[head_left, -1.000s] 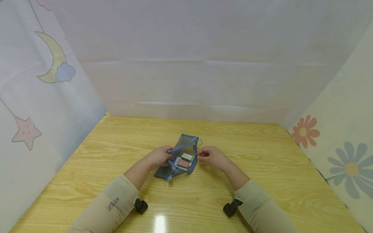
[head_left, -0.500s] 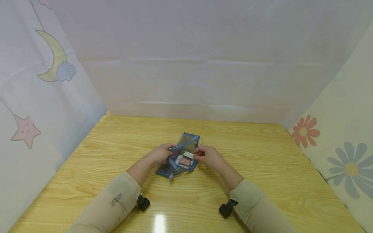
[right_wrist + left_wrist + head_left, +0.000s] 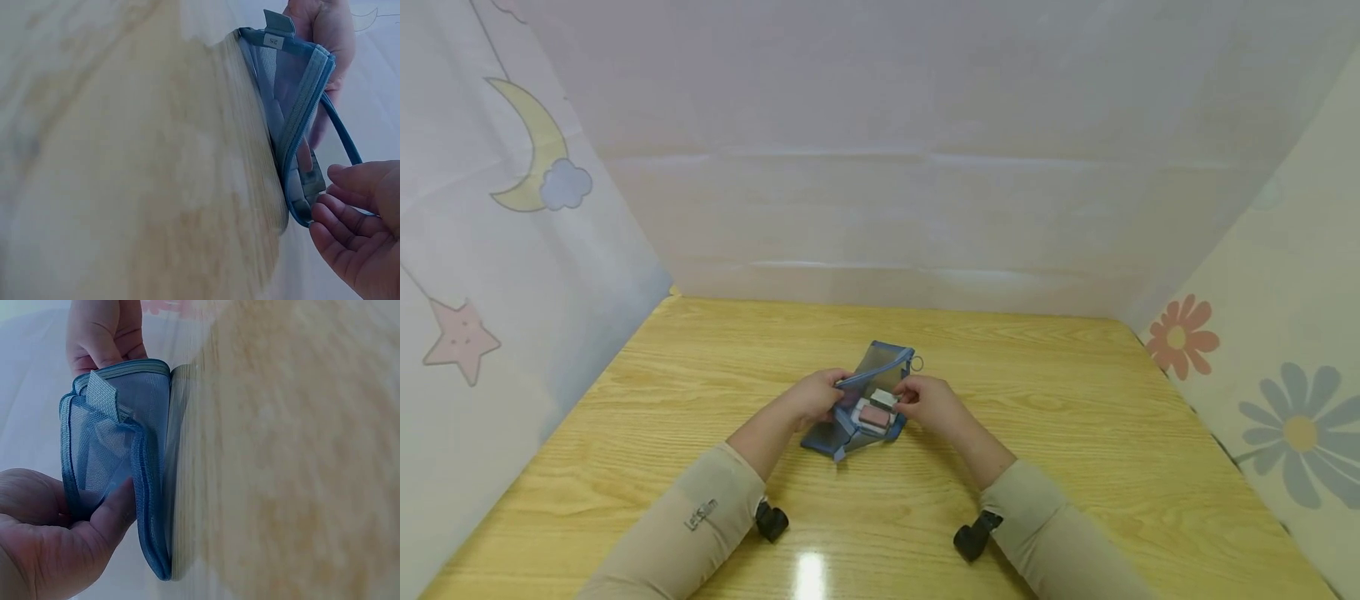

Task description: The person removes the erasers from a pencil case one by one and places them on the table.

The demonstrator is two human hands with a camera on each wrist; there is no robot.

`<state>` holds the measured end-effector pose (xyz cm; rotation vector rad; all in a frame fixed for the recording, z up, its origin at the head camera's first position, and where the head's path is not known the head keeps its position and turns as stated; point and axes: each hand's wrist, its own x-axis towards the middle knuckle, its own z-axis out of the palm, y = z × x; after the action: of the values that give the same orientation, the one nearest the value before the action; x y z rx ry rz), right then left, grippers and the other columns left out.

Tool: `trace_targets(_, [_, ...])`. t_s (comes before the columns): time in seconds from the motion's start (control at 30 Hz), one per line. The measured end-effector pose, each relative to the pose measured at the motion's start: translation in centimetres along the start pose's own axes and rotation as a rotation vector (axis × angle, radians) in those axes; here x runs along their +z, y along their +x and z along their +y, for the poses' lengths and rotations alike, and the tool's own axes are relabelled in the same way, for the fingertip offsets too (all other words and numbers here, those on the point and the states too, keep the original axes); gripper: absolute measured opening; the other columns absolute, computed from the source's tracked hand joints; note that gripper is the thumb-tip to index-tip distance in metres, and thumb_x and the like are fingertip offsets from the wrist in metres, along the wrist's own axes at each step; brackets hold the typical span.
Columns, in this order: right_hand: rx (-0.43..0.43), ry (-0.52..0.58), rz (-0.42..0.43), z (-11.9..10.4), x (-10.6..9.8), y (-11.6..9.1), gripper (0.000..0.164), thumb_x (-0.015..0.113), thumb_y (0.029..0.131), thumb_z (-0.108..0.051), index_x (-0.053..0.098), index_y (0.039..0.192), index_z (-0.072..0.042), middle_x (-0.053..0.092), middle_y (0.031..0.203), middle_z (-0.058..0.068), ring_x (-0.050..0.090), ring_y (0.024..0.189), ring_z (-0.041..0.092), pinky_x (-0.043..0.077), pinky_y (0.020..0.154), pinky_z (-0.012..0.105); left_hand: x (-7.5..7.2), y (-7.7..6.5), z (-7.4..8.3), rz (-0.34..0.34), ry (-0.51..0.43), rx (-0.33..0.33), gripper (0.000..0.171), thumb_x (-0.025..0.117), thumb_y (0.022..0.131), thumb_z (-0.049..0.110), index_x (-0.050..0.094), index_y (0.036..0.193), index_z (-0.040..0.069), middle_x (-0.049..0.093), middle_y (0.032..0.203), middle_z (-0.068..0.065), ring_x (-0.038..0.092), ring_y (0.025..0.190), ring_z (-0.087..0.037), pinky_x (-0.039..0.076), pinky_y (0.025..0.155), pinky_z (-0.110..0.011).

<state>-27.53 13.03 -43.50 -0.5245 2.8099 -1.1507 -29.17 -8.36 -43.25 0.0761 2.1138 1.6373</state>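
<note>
The zip pouch is sheer mesh edged in woven cloth; the surface glossy wood-grain, the sleeves matt fabric.

Camera positions: one overview, two close views

The head view looks forward and down from the person's side, across the worktop to the back wall. It is the widest and farthest view.

The left wrist view looks low along the worktop, which fills its right side. The left hand is close, at lower left; the right hand is beyond the pouch.

The right wrist view is roughly mirrored: worktop at left, right hand close, left hand beyond. All three views share the pouch and both hands.
</note>
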Motion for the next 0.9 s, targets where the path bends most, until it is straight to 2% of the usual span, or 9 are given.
trace_targets(0.43, [0.009, -0.010, -0.011, -0.23, 0.44, 0.09, 0.012, 0.067, 0.081, -0.006, 0.065, 0.093, -0.006, 0.058, 0.075, -0.001, 0.052, 0.069, 0.012, 0.043, 0.057, 0.024, -0.07, 0.00, 0.01, 0.005, 0.025, 0.003, 0.038, 0.031, 0.094, -0.005, 0.049, 0.126, 0.006, 0.056, 0.119, -0.014, 0.053, 0.107, -0.024, 0.050, 0.073, -0.035])
trace_targets(0.7, [0.010, 0.001, 0.001, -0.16, 0.75, 0.13, 0.007, 0.068, 0.079, -0.004, 0.063, 0.084, -0.007, 0.058, 0.073, 0.000, 0.052, 0.067, 0.011, 0.043, 0.056, 0.024, 0.11, 0.21, -0.07, 0.010, 0.018, 0.003, 0.039, 0.031, 0.093, -0.005, 0.048, 0.127, 0.006, 0.055, 0.116, -0.014, 0.053, 0.102, -0.022, 0.049, 0.072, -0.033])
trace_targets(0.9, [0.019, -0.016, 0.008, -0.24, 0.86, 0.10, 0.006, 0.068, 0.080, -0.006, 0.063, 0.082, -0.009, 0.058, 0.071, -0.002, 0.051, 0.066, 0.011, 0.042, 0.055, 0.023, 0.10, 0.36, -0.18, 0.013, 0.026, -0.001, 0.039, 0.032, 0.094, -0.005, 0.048, 0.127, 0.006, 0.056, 0.118, -0.014, 0.052, 0.108, -0.024, 0.049, 0.074, -0.035])
